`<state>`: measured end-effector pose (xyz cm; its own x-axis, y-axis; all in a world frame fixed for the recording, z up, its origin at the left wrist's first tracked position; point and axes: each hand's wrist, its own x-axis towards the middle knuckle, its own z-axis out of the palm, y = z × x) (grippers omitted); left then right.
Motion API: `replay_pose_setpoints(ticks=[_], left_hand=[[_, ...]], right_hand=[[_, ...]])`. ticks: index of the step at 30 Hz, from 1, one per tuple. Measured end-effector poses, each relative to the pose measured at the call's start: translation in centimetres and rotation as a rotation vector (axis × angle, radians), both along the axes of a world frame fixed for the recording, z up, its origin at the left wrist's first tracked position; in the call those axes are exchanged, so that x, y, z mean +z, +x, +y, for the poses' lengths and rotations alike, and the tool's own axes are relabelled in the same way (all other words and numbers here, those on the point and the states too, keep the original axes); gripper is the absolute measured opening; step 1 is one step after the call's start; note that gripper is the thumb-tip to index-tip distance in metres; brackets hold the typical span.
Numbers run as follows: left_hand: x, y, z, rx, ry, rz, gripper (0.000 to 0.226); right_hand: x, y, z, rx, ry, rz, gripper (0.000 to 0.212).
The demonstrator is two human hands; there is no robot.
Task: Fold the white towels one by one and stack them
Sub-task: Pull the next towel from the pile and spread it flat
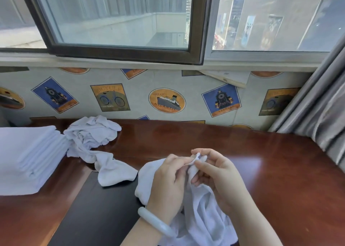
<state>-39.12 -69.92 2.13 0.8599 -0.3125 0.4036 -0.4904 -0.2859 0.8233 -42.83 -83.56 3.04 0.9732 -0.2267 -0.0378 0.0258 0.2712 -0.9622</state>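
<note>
Glossy desk (261, 161) below window (119, 21) carries white towels (28, 152).

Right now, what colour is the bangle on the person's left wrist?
Pale milky white; the bangle shows best in the head view, the only one.

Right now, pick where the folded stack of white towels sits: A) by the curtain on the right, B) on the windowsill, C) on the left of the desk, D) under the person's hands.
C: the folded stack lies at the left side of the desk, next to the crumpled pile of towels.
</note>
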Motion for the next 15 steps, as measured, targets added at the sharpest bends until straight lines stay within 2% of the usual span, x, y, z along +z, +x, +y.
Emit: replay_pose_setpoints(ticks=[2, 4, 6, 8, 11, 15], left_hand=[[0.1, 0.2, 0.5, 0.036, 0.012, -0.025, 0.016], [0.2, 0.7, 0.9, 0.061, 0.137, -0.124, 0.010], [0.1, 1.6, 1.2, 0.070, 0.303, -0.253, 0.013], [0.3, 2.8, 1.1, 0.055, 0.374, -0.227, 0.024], [1.2, 4.5, 0.0, 0.048, 0.321, -0.115, 0.031], [3.8, 5.3, -2.5, 0.072, 0.056, -0.016, 0.020]], right_hand=[[0.2, 0.4, -0.2, -0.018, -0.016, 0.014, 0.008], [1.2, 1.3, -0.5, -0.066, -0.040, -0.007, 0.005], [3.0, 2.6, -1.1, -0.092, -0.079, -0.067, 0.007], [5.6, 4.2, -1.8, -0.113, -0.124, -0.136, 0.011], [10.2, 6.7, -2.8, -0.155, -0.232, -0.236, 0.012], [16.2, 9.4, -3.5, -0.192, -0.312, -0.323, 0.014]])
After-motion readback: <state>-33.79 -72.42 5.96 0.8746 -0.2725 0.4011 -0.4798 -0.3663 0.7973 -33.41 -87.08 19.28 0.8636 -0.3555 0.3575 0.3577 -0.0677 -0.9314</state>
